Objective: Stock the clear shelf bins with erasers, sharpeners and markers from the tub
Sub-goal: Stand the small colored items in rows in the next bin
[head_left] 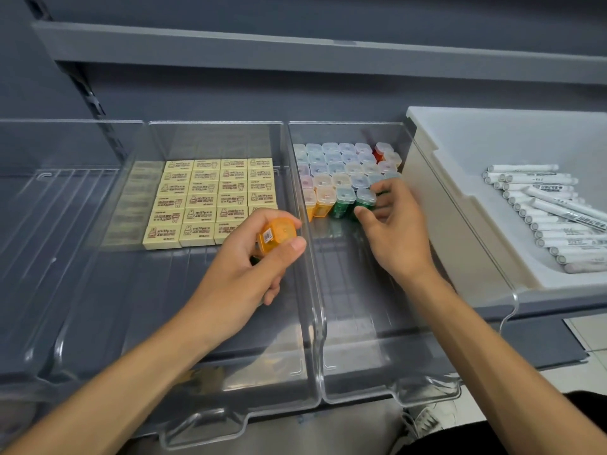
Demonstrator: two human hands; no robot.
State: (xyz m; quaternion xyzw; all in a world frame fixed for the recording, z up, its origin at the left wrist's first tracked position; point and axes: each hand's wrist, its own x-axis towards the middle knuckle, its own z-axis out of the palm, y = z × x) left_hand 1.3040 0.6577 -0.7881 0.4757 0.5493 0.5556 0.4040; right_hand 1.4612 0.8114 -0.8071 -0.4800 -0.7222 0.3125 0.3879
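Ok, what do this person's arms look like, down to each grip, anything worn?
Both arms are uncovered: the left forearm and right forearm show no sleeves up to the frame edge. The left grip and right grip are bare hands, with no gloves, and no rings, watch or wristband visible.
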